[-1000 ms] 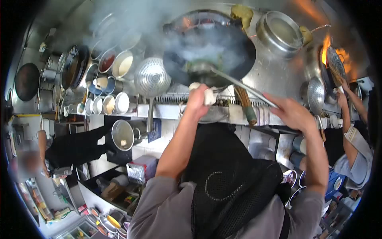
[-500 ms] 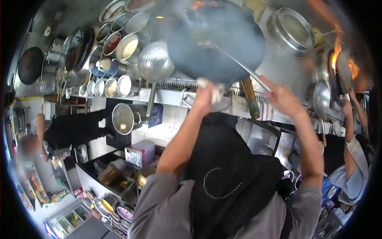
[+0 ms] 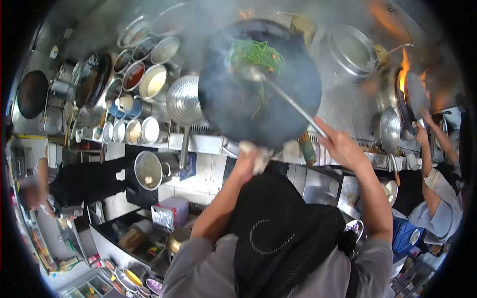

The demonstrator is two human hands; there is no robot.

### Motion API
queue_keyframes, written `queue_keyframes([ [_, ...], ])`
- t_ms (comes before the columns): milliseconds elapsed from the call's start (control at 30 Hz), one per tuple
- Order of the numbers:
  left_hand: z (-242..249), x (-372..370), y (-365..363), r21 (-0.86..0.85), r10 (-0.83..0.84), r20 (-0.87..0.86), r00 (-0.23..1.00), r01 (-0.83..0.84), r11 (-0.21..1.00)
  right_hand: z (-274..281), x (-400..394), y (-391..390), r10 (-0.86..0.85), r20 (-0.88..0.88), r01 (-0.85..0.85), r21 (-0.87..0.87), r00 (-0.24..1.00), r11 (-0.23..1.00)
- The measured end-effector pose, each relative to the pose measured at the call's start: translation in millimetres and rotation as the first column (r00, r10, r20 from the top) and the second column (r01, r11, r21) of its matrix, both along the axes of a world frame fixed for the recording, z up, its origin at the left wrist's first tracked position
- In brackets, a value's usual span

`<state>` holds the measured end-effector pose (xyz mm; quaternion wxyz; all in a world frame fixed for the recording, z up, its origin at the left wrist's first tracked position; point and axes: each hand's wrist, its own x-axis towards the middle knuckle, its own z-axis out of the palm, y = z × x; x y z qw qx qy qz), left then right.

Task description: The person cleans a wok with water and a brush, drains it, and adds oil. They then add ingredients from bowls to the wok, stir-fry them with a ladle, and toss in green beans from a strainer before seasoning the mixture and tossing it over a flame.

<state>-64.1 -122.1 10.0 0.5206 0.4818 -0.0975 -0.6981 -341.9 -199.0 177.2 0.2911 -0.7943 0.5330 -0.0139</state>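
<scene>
A large dark wok [image 3: 223, 111] fills the upper middle of the view, with smoke over it. Long green vegetables [image 3: 258, 54] with small orange bits lie in its far half, and a few strands trail toward me. My left hand [image 3: 244, 168] is closed around a pale folded cloth [image 3: 258, 158] at the wok's near edge; any handle under it is hidden. In my right hand [image 3: 342, 148] is the long metal handle of a ladle [image 3: 293, 103], fingers wrapped round its end. The ladle's bowl touches the greens.
Left of the wok rests a perforated strainer [image 3: 185, 100], beside several seasoning bowls [image 3: 153, 81]. A metal pot [image 3: 353, 52] stands at the right. Farther right, flame [image 3: 405, 69] rises by a co-worker's wok [image 3: 416, 94]. Another person [image 3: 89, 181] stands at the left.
The wok has come lower in view, toward me, and the greens now show in it. My right hand has moved lower with the ladle. My left hand keeps the cloth at the rim.
</scene>
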Motion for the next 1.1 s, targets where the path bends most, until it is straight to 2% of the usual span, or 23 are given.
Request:
queue_keyframes([
  [33,31.2,7.0,10.5,0.040,-0.051,0.012,0.999,0.050,0.998,8.4,-10.1,7.3,0.069,0.034,-0.067,-0.064,0.997,0.996],
  [100,49.2,13.1,-8.5,0.053,-0.073,0.021,0.997,0.072,0.996,74.3,-19.4,10.0,0.119,0.027,-0.122,0.258,0.993,0.958],
  [167,90.7,12.2,-42.3,0.092,-0.015,-0.043,0.999,0.019,0.996,117.8,-14.2,-1.3,0.063,-0.071,-0.027,0.423,0.995,0.906],
  [233,75.0,25.0,-95.4,-0.045,-0.168,-0.071,0.983,0.165,0.985,86.8,-13.3,-20.5,0.104,-0.138,-0.047,0.362,0.985,0.931],
  [300,46.7,0.1,-82.6,0.049,-0.031,-0.050,0.998,0.034,0.998,8.8,-5.6,-37.5,0.252,0.019,-0.247,-0.152,0.967,0.957],
  [333,2.0,-3.5,-60.9,0.025,-0.024,0.034,0.999,0.023,0.999,-0.8,1.5,-35.5,0.247,0.015,-0.241,-0.168,0.969,0.956],
  [367,-29.2,-1.4,-36.5,-0.065,-0.029,0.025,0.999,0.030,0.997,-6.5,13.8,-26.6,0.104,0.000,-0.104,-0.095,0.995,0.990],
  [400,-19.5,6.8,-13.9,-0.051,-0.061,0.001,0.998,0.061,0.997,-6.6,20.0,-20.6,-0.037,-0.020,0.037,-0.031,0.999,0.999],
  [433,-13.7,19.0,3.9,-0.077,-0.133,0.048,0.990,0.136,0.988,4.6,9.4,-8.6,0.018,0.003,-0.017,-0.067,1.000,0.998],
  [467,23.7,24.9,13.3,0.062,-0.157,0.015,0.987,0.156,0.986,24.3,-1.5,0.7,0.075,0.024,-0.073,-0.091,0.997,0.993],
  [533,58.7,20.8,2.8,0.045,-0.065,0.066,0.996,0.062,0.997,93.4,-6.0,1.2,0.138,-0.117,-0.103,0.263,0.984,0.959],
  [567,79.2,19.7,-19.9,0.095,-0.042,0.080,0.996,0.034,0.995,95.0,-22.4,-3.8,0.216,-0.003,-0.211,0.216,0.976,0.953],
  [633,95.7,18.2,-69.5,0.036,-0.004,-0.084,0.996,0.008,0.999,119.5,1.6,-20.0,0.125,-0.177,-0.063,0.323,0.976,0.944],
  [700,52.2,19.0,-98.1,-0.032,-0.103,-0.026,0.994,0.102,0.994,47.7,-0.8,-38.2,0.203,-0.054,-0.204,-0.009,0.978,0.979],
  [733,44.7,2.9,-86.6,0.058,0.014,-0.005,1.000,-0.014,0.998,9.7,10.5,-41.7,0.122,-0.130,-0.130,-0.057,0.984,0.990],
  [767,15.5,1.5,-64.9,0.013,-0.008,0.059,0.998,0.007,1.000,-11.7,19.4,-44.8,0.027,-0.197,-0.051,-0.114,0.980,0.992],
  [800,3.2,-1.7,-40.5,-0.009,0.054,-0.040,0.998,-0.054,0.998,-7.5,15.9,-37.7,0.015,-0.196,-0.039,-0.122,0.981,0.992],
  [833,-13.0,7.5,-16.9,-0.045,-0.011,-0.077,0.997,0.007,0.999,1.7,11.7,-24.9,0.011,-0.131,-0.021,-0.077,0.991,0.997],
  [900,24.3,16.4,10.2,0.018,-0.028,0.004,1.000,0.028,0.999,29.2,-2.2,-8.3,0.056,-0.061,-0.053,0.044,0.997,0.998],
  [967,69.2,19.0,-9.3,0.104,-0.141,0.094,0.986,0.131,0.986,79.8,-12.5,-7.0,0.124,-0.056,-0.114,0.154,0.991,0.981],
  [1000,82.2,20.7,-26.7,0.045,-0.041,-0.006,0.999,0.042,0.998,108.0,-6.9,-13.3,0.141,-0.118,-0.107,0.255,0.983,0.961],
  [1033,110.9,15.7,-54.7,0.096,0.041,-0.025,0.999,-0.039,0.995,120.6,-2.5,-21.2,0.153,-0.178,-0.086,0.335,0.972,0.938],
  [1100,64.6,27.5,-94.7,-0.065,-0.101,-0.112,0.989,0.094,0.993,70.5,1.1,-33.4,0.147,-0.130,-0.109,0.262,0.980,0.959],
])
